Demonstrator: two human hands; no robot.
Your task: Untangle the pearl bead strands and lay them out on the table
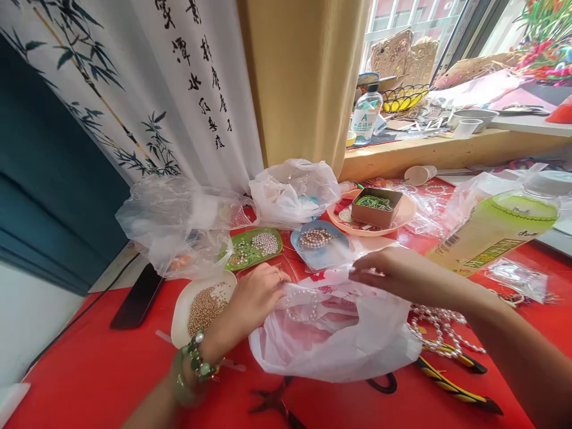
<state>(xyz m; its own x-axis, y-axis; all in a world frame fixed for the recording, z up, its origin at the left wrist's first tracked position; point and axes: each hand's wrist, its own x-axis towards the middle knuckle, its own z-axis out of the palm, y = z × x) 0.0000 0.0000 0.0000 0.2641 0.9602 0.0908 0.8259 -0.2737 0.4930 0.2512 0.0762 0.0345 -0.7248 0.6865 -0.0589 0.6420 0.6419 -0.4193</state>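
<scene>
step: opening white plastic bag on red tabletop | left hand pinching bag rim, pearl bracelet at fingers | right hand closed on opposite rim | next, likely: spread mouth wider, keep both pinches firm, bracelet free to drop in

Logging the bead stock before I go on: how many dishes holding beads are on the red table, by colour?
White dish of gold beads by the left hand: 1
Green dish of pearl beads: 1
Blue dish of pearl beads: 1
Total: 3
</scene>
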